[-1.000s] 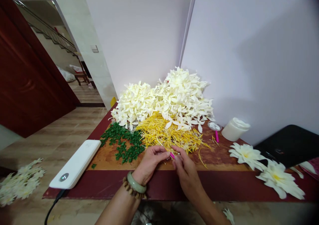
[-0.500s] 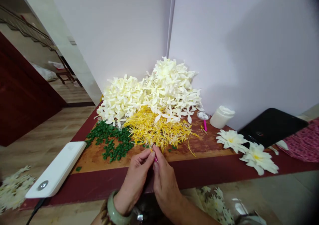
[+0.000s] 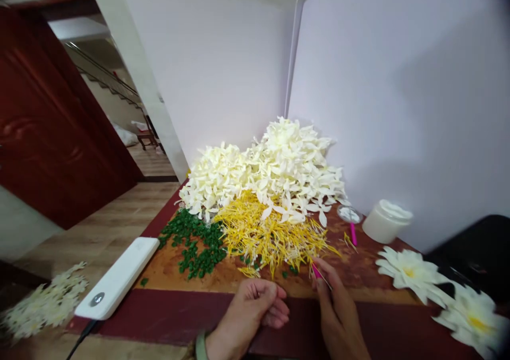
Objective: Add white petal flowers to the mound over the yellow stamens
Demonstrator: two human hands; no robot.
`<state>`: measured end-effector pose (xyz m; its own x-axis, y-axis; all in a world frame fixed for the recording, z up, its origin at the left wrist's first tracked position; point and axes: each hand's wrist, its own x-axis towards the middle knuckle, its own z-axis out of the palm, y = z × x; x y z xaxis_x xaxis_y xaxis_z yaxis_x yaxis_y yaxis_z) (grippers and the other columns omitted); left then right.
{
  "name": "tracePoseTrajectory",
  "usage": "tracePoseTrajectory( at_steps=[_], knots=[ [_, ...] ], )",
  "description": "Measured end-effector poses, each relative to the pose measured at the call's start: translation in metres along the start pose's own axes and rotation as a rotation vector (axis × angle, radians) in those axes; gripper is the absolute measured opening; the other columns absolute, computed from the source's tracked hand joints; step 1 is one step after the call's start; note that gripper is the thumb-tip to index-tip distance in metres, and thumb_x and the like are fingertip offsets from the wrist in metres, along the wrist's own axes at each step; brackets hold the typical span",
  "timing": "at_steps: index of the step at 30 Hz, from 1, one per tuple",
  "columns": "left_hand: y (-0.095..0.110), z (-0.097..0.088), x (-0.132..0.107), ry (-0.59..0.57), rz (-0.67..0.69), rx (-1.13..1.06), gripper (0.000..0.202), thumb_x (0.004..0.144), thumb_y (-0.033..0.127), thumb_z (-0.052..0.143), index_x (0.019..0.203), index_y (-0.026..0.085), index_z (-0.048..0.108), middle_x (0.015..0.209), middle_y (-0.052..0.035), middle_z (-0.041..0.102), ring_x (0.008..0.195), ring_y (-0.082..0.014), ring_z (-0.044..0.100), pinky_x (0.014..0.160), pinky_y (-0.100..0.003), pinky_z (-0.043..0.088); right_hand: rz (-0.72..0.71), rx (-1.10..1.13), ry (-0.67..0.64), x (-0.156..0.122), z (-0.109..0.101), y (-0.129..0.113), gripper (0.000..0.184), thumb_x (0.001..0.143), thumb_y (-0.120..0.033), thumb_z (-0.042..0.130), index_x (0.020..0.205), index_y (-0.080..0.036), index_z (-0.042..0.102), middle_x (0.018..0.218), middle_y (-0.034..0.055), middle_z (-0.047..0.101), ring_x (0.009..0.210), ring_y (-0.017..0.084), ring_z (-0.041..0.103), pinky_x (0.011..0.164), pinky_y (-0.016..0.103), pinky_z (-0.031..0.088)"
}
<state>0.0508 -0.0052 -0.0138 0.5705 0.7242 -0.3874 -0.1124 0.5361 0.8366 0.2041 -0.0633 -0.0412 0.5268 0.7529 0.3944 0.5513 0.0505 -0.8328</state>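
Note:
My right hand (image 3: 338, 301) grips a thin tool with a pink handle (image 3: 316, 271), just in front of the pile of yellow-and-white stamens (image 3: 271, 238). My left hand (image 3: 257, 307) is curled in loosely near the table's front, thumb against the fingers, with nothing showing in it. Just beyond it lies a small yellow stamen bunch (image 3: 249, 271). Behind the stamens rises a big heap of cream-white petal pieces (image 3: 287, 163). Small dark green pieces (image 3: 199, 243) are spread to the left.
A white power bank (image 3: 119, 277) with a black cable sits at the left edge. To the right are a small dish of white stuff (image 3: 349, 214), a pink stick (image 3: 353, 233), a white jar (image 3: 386, 222), finished white flowers (image 3: 410, 272) and a black object (image 3: 478, 254). White panels stand behind.
My hands, together before, have come apart: the right moved rightward with the pink-handled tool, the left drew back. The head view has shifted, so the scene sits lower and farther right.

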Motion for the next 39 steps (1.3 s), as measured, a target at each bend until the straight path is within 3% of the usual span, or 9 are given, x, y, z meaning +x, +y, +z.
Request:
tracePoseTrajectory(
  at_steps=[7,12,17,21,25,27,31,35,39],
  knots=[
    [-0.003,-0.001,0.003,0.062,0.098,0.051,0.039,0.066,0.051,0.059,0.065,0.013,0.056,0.040,0.0032,0.049,0.033,-0.0046,0.039,0.036,-0.016,0.025,-0.060,0.144,-0.092,0.000,-0.002,0.009,0.028,0.083,-0.025,0.046,0.109,-0.020,0.055,0.111,0.0073,0.061,0.102,0.020,0.057,0.084,0.028,0.048],
    [0.028,-0.009,0.017,0.177,0.232,0.405,0.050,0.078,0.054,0.037,0.054,0.014,0.054,0.032,0.0065,0.033,0.031,-0.0044,0.024,0.037,-0.020,0.018,-0.033,0.169,-0.127,0.001,-0.004,0.004,0.029,0.082,-0.027,0.048,0.108,-0.018,0.058,0.110,0.0081,0.062,0.103,0.020,0.056,0.084,0.026,0.048],
    [0.087,-0.002,0.066,0.382,0.576,0.770,0.012,0.069,0.027,0.057,0.071,0.016,0.055,0.063,0.0021,0.050,0.057,-0.0100,0.044,0.055,-0.021,0.035,0.089,0.219,-0.063,-0.002,-0.001,-0.004,0.030,0.082,-0.033,0.046,0.106,-0.018,0.060,0.111,0.0063,0.062,0.106,0.019,0.054,0.089,0.024,0.043],
    [0.103,0.017,0.106,0.486,0.580,0.901,0.035,0.049,0.007,0.064,0.082,0.018,0.059,0.086,-0.0033,0.055,0.076,-0.0161,0.049,0.068,-0.026,0.037,0.078,0.195,-0.127,-0.003,-0.004,-0.002,0.032,0.082,-0.030,0.046,0.109,-0.018,0.058,0.113,0.0066,0.060,0.107,0.019,0.053,0.090,0.025,0.043],
    [0.103,0.022,0.126,0.531,0.581,0.858,0.020,0.053,0.005,0.060,0.070,0.015,0.060,0.074,-0.0040,0.056,0.074,-0.0181,0.051,0.070,-0.029,0.037,0.064,0.134,-0.116,-0.003,-0.007,-0.002,0.031,0.083,-0.028,0.046,0.110,-0.018,0.057,0.114,0.0070,0.060,0.107,0.019,0.054,0.090,0.027,0.043],
    [0.107,0.017,0.122,0.512,0.584,0.808,0.010,0.062,0.013,0.056,0.071,0.013,0.061,0.068,-0.0039,0.057,0.067,-0.0168,0.052,0.065,-0.029,0.038,0.062,0.108,-0.089,-0.003,-0.006,-0.003,0.031,0.083,-0.027,0.045,0.109,-0.019,0.058,0.113,0.0069,0.061,0.105,0.019,0.055,0.089,0.027,0.044],
    [0.112,0.004,0.083,0.416,0.617,0.673,0.024,0.069,0.024,0.056,0.090,0.013,0.062,0.081,-0.0052,0.063,0.071,-0.0136,0.054,0.065,-0.024,0.040,0.029,0.054,-0.069,-0.004,-0.004,-0.004,0.030,0.083,-0.026,0.045,0.110,-0.019,0.058,0.112,0.0073,0.061,0.104,0.020,0.055,0.088,0.029,0.045],
    [0.087,0.002,0.037,0.208,0.406,0.205,0.022,0.065,0.032,0.064,0.078,0.014,0.068,0.084,-0.0062,0.066,0.073,-0.0133,0.054,0.066,-0.023,0.040,-0.093,0.000,-0.126,-0.004,-0.004,-0.008,0.031,0.084,-0.022,0.044,0.114,-0.021,0.054,0.113,0.0068,0.060,0.105,0.020,0.054,0.089,0.031,0.044],
    [0.058,0.006,0.026,0.161,0.270,0.068,0.019,0.061,0.029,0.068,0.073,0.014,0.070,0.075,-0.0040,0.065,0.065,-0.0109,0.053,0.060,-0.021,0.039,-0.241,-0.046,-0.248,-0.003,-0.003,-0.025,0.037,0.085,-0.015,0.038,0.120,-0.022,0.048,0.113,0.0070,0.059,0.105,0.018,0.054,0.090,0.031,0.043]
  ],
)
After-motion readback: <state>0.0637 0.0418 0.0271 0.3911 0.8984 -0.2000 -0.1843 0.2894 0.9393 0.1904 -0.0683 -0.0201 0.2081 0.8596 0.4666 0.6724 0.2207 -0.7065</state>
